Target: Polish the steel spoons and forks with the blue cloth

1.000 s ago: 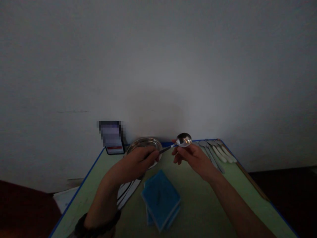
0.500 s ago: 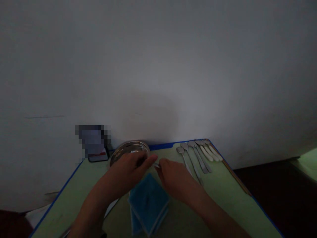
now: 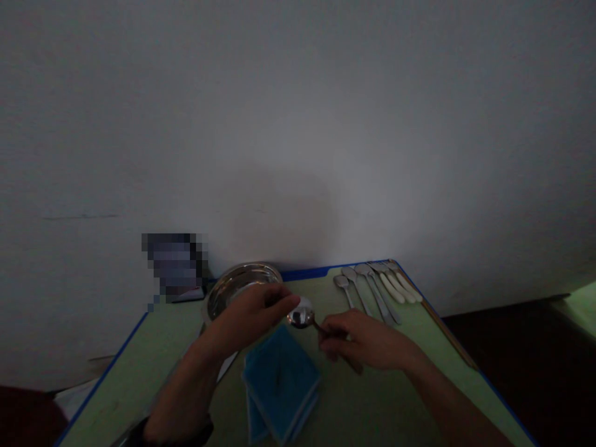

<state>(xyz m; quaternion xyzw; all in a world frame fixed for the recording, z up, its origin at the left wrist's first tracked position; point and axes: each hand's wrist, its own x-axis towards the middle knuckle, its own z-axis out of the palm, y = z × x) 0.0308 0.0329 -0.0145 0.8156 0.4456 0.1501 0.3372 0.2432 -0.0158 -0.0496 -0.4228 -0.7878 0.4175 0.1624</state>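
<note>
A shiny metal spoon is held above the front of the blue cloth, its bowl to the left and its handle running down to the right. My right hand is closed around the handle. With thumb and fingers, my left hand pinches the upper left rim of the spoon's bowl; some of those fingers are hidden. Below the hands lies the folded blue cloth. Behind my left hand stands a round metal bowl, partly covered by it.
Several spoons lie in a row at the back right, beside cutlery with white handles. A phone, blurred out, leans on the wall at the back left. Under my left arm, a flat white item shows on the green table.
The spoon has turned round: my left hand has gone from its handle to its bowl, and my right hand now grips the handle. The view has shifted to the right.
</note>
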